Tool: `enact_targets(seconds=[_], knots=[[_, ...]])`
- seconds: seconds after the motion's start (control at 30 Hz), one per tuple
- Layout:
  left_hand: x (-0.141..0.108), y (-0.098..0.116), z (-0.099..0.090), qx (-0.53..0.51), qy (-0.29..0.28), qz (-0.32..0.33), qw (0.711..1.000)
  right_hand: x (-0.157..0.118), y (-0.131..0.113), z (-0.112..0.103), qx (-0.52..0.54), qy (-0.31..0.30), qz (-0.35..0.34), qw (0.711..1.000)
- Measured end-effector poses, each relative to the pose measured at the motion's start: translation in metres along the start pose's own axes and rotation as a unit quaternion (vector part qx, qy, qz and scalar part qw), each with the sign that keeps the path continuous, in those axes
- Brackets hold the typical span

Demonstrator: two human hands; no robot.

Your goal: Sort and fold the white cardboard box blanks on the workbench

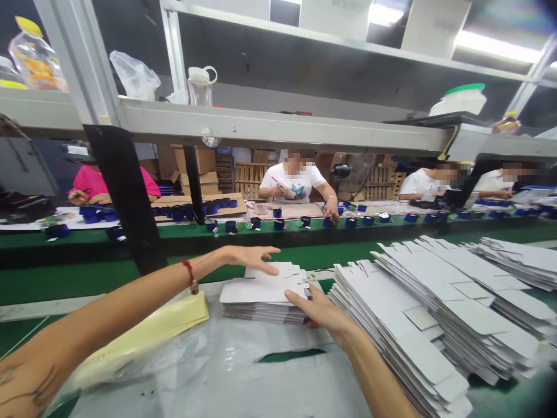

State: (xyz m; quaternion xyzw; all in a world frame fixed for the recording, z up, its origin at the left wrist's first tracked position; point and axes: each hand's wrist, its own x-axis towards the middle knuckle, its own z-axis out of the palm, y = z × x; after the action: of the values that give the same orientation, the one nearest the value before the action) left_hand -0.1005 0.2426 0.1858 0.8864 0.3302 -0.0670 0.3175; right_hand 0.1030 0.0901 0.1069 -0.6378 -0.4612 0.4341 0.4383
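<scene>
A short stack of flattened white cardboard boxes [261,290] lies in front of me on grey plastic sheeting [209,371]. Over its far left part reaches my left hand [255,258], fingers spread and nothing held; whether the fingertips touch the card I cannot tell. My right hand [319,310] grips the stack's right side, thumb on the top box and the other fingers partly hidden at the edge. Taller piles of the same flat boxes [391,325] lean in a fanned row at my right. Yellow paper [161,328] lies under my left forearm.
Beyond the bench runs a green conveyor belt [209,258] with several dark blue round parts [279,224] along its far side. Several people work opposite; one person's hand [331,209] is at a blue part. A metal shelf [278,125] with a post [126,197] crosses ahead.
</scene>
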Motion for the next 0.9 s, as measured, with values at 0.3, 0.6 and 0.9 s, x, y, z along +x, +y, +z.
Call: enact_targets(seconds=[0.3, 0.6, 0.9], knots=[[0.036, -0.038, 0.000, -0.112, -0.196, -0.061, 0.972, 0.007, 0.003, 0.009, 0.017, -0.011, -0.009, 1.000], [0.038, -0.025, -0.004, -0.083, -0.255, -0.023, 0.963, 0.002, 0.032, 0.025, 0.064, 0.009, -0.110, 0.992], [-0.002, 0.048, -0.004, 0.054, -0.136, -0.014, 0.989, -0.045, 0.048, 0.037, 0.031, 0.077, -0.125, 0.989]])
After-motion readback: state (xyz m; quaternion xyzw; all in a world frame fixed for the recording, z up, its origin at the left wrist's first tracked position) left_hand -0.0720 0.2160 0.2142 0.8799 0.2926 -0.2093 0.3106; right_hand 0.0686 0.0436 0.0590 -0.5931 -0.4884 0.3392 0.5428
